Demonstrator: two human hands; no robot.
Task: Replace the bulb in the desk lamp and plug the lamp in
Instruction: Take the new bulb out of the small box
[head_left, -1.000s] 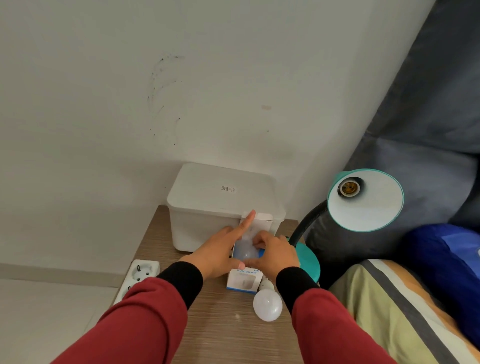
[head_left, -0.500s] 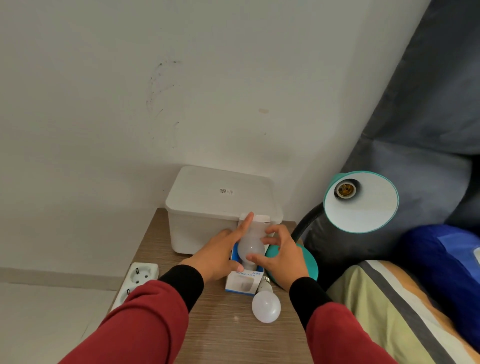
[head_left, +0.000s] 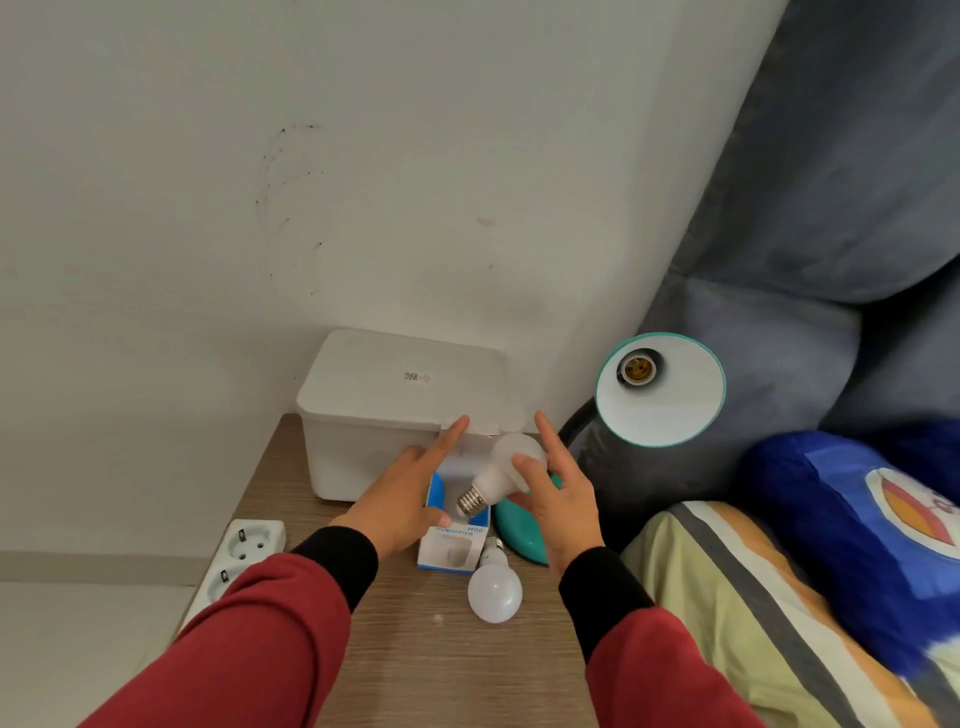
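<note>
Right hand pinches the new bulb over the open box: long axis tilted, screw cap toward 7 o'clock, dome toward 1. Left hand steadies the box, fingers loosely spread (box reads "HUMIDIFIER", "H00").

Head camera looks down, close above bedside table.

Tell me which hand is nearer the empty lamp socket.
Right. The right hand, holding the new bulb, sits below and left of the socket; the left hand lies farther left, on the open box.
</note>
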